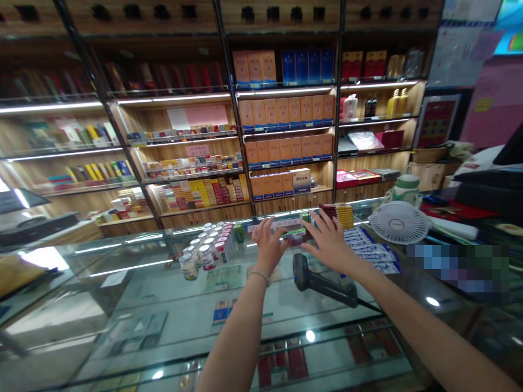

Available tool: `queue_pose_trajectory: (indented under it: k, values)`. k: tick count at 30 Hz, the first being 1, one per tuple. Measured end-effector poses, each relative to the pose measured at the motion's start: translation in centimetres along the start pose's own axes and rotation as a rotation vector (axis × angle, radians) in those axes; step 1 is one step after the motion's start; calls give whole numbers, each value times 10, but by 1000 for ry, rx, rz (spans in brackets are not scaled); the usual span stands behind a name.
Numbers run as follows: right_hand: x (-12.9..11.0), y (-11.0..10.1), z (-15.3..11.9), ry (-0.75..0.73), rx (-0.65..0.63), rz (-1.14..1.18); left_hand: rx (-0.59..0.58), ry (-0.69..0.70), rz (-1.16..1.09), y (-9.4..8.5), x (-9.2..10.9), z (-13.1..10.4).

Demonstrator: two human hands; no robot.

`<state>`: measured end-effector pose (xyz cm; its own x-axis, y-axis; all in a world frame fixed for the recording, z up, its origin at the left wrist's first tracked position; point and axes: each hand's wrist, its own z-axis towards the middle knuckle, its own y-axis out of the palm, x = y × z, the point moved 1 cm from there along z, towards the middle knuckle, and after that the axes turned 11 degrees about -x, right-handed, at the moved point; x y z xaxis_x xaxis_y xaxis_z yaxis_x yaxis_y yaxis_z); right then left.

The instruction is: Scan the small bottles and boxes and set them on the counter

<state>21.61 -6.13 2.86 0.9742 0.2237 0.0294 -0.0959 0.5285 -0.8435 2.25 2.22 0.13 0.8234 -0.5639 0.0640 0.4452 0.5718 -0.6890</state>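
My left hand (268,246) is over the glass counter with its fingers apart and slightly curled. Its thumb tip is close to the left end of a small green pack (295,236); I cannot tell whether they touch. On the other side of that pack, my right hand (327,244) is open, with its fingers spread. Below the right hand lies a black barcode scanner (324,284), its cable running off to the right. Behind its fingers is a stack of yellow and dark red packs (343,215), partly hidden.
Rows of small white-lidded containers (208,245) stand left of my hands, beside a green box (239,233). To the right are blue and white sachets (370,249), a white fan (398,222) and a green-and-white cup (404,189). Lit shelves (286,130) with boxed goods line the wall.
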Motion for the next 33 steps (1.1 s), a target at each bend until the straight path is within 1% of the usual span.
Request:
queue_pose_trajectory:
  k: [3, 6, 8, 11, 13, 17, 23, 26, 30, 33]
  values:
    - [-14, -1, -26, 16, -67, 10, 11, 12, -6, 1, 1, 0]
    - [-21, 5, -49, 19, -118, 10, 11, 27, -6, 0, 3, 0]
    - [-24, 10, -60, 38, -141, 19, 9, 29, -8, 0, 3, 0]
    - [-30, 17, -70, 65, -178, 32, 3, 28, -11, -1, 4, 0]
    - [-35, 21, -73, 78, -186, 37, -2, 26, -13, -1, 4, 0]
    - [-42, 24, -76, 73, -154, 33, -11, 22, -19, -1, 3, 0]
    - [-41, 23, -77, 93, -183, 33, -11, 17, -30, 0, 3, -1]
    - [-41, 21, -75, 84, -176, 47, -10, 20, -31, -1, 3, -1]
    - [-39, 12, -75, 61, -122, 116, -12, 13, -24, -1, 3, -1]
    - [-37, -4, -79, 26, -57, 260, -14, 10, -17, -2, 3, -2]
